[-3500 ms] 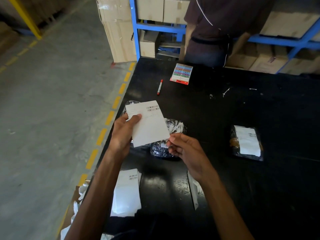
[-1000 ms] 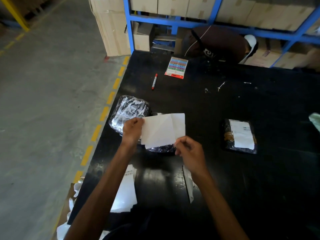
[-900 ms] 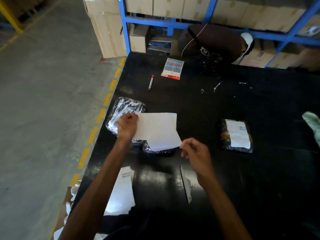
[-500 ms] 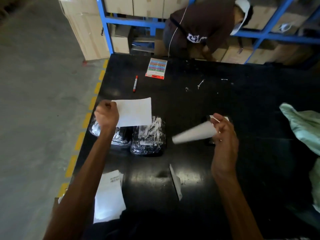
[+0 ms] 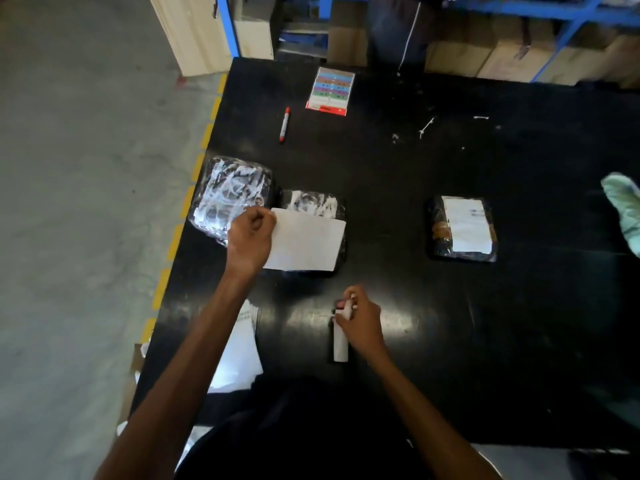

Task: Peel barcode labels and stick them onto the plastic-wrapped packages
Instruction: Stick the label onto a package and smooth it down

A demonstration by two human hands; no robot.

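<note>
My left hand (image 5: 251, 237) pinches the left edge of a white label sheet (image 5: 306, 242), held flat over a plastic-wrapped package (image 5: 313, 202) so that only the package's far edge shows. A second wrapped package (image 5: 230, 195) lies just to its left, near the table's left edge. Close to the table's front, my right hand (image 5: 360, 322) is closed on a narrow white paper strip (image 5: 341, 344) that rests on the black table (image 5: 398, 188). To the right lies a third package (image 5: 462, 228) with a white label stuck on top.
A pile of label sheets (image 5: 239, 355) sits under my left forearm at the table's left front corner. A red marker (image 5: 284, 124) and a coloured card (image 5: 330, 90) lie at the back. A pale green cloth (image 5: 623, 209) enters from the right. A person (image 5: 398, 29) stands behind the table before blue racks of cardboard boxes.
My right hand has peeled a white piece off to the right, then dropped to the table's front onto the strip. My left hand has brought the sheet down over the middle package.
</note>
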